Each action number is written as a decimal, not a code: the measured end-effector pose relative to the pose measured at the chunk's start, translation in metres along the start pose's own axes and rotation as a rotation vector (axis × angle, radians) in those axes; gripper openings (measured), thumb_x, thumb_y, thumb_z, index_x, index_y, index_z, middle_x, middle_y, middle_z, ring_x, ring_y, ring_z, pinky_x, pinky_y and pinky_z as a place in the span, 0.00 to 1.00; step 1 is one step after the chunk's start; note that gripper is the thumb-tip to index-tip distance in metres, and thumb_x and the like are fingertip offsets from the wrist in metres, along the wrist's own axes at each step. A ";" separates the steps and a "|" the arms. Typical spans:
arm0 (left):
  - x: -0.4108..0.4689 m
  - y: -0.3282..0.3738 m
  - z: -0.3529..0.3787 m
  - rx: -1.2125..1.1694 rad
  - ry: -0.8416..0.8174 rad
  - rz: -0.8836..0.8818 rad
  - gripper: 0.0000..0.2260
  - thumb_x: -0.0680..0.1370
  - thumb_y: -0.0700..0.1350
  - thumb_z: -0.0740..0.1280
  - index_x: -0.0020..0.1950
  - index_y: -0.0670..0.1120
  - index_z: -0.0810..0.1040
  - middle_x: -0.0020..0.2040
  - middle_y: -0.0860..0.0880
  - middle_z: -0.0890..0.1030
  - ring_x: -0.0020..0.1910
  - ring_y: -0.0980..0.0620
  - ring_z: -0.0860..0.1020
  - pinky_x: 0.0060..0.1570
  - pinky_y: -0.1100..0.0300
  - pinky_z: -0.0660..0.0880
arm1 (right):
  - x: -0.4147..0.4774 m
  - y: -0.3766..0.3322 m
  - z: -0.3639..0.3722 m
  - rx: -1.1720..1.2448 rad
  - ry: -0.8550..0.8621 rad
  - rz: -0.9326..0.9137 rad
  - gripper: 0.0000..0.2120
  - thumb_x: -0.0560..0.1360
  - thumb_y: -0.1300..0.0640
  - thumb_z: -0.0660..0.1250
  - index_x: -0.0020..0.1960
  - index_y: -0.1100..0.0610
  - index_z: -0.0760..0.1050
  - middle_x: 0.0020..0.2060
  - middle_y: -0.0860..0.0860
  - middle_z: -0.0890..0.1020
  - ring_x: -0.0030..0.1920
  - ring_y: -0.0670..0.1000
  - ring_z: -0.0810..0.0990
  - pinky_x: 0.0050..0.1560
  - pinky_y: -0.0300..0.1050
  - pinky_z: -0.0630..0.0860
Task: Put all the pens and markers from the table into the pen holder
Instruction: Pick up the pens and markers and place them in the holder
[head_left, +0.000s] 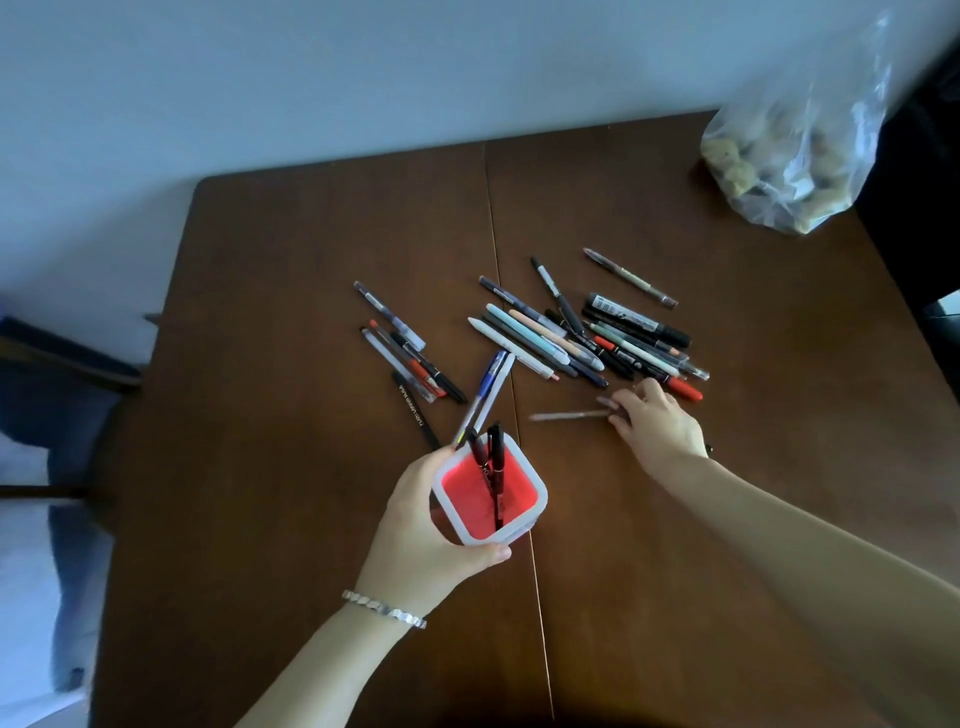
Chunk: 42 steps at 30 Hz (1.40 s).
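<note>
L hand (431, 525) grips holder (488, 491); pens (491, 467) upright.

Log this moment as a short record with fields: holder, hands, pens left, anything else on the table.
holder: pen holder, red inside with a white rim, gripped by the left hand
in holder: a few dark pens standing upright
right hand: right hand on a blurred pen; grip unclear
pens left: large pile right of the table seam, smaller cluster left of it
other: plastic bag at the far right corner
surface: brown table

Brown table (291, 270) bears scattered pens (582, 338) and a plastic bag (795, 156).
</note>
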<state>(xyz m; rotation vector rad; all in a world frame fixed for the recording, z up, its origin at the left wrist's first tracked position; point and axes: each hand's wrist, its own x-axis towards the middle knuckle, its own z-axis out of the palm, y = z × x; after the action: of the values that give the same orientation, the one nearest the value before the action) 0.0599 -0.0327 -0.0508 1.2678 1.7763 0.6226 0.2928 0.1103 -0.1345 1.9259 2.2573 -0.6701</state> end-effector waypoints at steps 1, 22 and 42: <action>-0.003 -0.001 -0.001 -0.007 0.000 -0.012 0.34 0.59 0.51 0.79 0.58 0.62 0.64 0.54 0.67 0.69 0.54 0.61 0.72 0.41 0.75 0.75 | -0.001 0.000 0.002 -0.026 -0.006 -0.019 0.12 0.78 0.53 0.60 0.59 0.53 0.72 0.55 0.54 0.72 0.56 0.56 0.73 0.43 0.50 0.76; -0.023 -0.014 0.003 0.043 -0.021 0.063 0.37 0.57 0.52 0.77 0.63 0.55 0.66 0.60 0.57 0.73 0.58 0.55 0.73 0.53 0.59 0.78 | -0.125 -0.090 -0.122 0.249 -0.192 -0.307 0.04 0.66 0.58 0.67 0.37 0.55 0.81 0.26 0.50 0.79 0.27 0.48 0.73 0.29 0.38 0.71; -0.035 -0.018 0.033 0.206 0.099 0.212 0.37 0.57 0.56 0.76 0.63 0.52 0.68 0.59 0.51 0.78 0.58 0.53 0.74 0.58 0.48 0.76 | -0.132 -0.136 -0.036 -0.170 -0.188 -0.318 0.17 0.76 0.40 0.54 0.48 0.53 0.72 0.30 0.47 0.68 0.35 0.52 0.73 0.26 0.37 0.60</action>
<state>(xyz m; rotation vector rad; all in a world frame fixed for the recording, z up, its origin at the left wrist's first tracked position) 0.0839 -0.0746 -0.0699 1.6061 1.8378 0.6416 0.1952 -0.0107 -0.0200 1.3825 2.4307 -0.6354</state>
